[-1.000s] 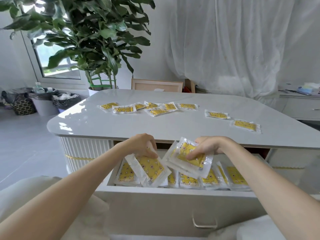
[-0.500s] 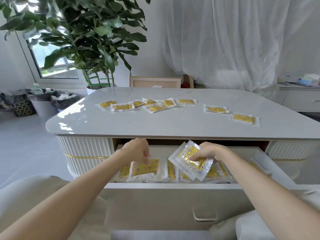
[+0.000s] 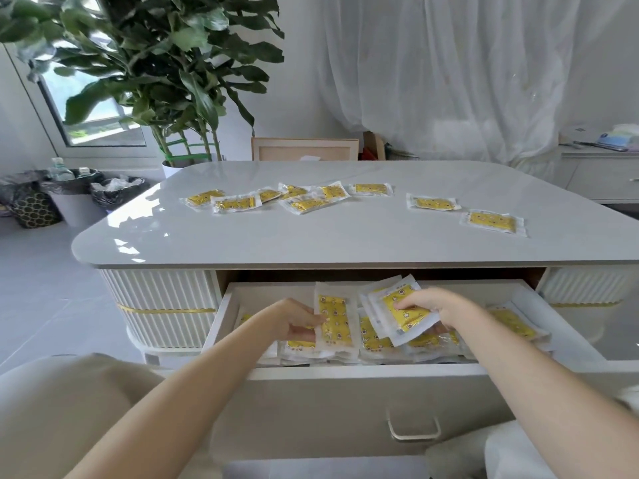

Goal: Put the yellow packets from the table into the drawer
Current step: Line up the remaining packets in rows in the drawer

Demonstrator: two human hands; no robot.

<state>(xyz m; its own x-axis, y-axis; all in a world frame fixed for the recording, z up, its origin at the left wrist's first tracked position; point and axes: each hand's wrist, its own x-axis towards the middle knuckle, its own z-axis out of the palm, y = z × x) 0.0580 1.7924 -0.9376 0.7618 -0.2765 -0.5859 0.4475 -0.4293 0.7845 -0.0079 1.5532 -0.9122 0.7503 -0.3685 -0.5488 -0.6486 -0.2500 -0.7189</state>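
My left hand (image 3: 297, 323) pinches one packet (image 3: 333, 318) low in the drawer (image 3: 345, 372). Its long side points away from me. My right hand (image 3: 437, 309) grips a tilted stack (image 3: 401, 311) just beside it. I think both only need to go down. Loose packets (image 3: 304, 203) lie far back on the worktop (image 3: 311, 243).

Two forearms are seen bare down to the wrists, and the left hand (image 3: 298, 319) and right hand (image 3: 426, 307) are uncovered. A scrap of white sleeve (image 3: 630, 400) is glimpsed by the right elbow.
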